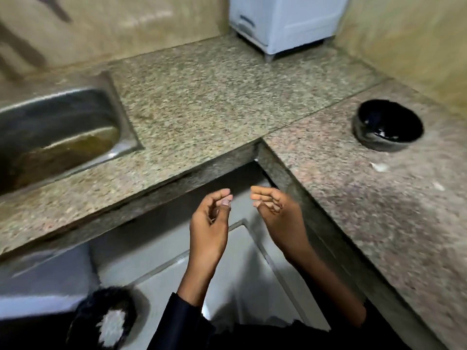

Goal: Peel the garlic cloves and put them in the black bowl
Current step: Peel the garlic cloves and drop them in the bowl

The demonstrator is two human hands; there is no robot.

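The black bowl (pixel 360 127) stands on the right wing of the granite counter, with a small pale bit showing inside it. Two whitish scraps, likely garlic skin (pixel 379 167), lie on the counter just in front of the bowl. My left hand (pixel 211 221) and my right hand (pixel 276 213) hover side by side below the counter's inner corner, well left of the bowl. Both have loosely curled fingers. The left thumb lies close to its fingertips, and I see nothing held in either hand. No whole garlic clove is visible.
A steel sink (pixel 63 132) is set into the counter (pixel 202 97) at the left. A white appliance (pixel 285 24) stands at the back corner. A dark round thing with a white patch (pixel 106 322) sits low at the left. Pale cabinet fronts (pixel 240 274) lie under my hands.
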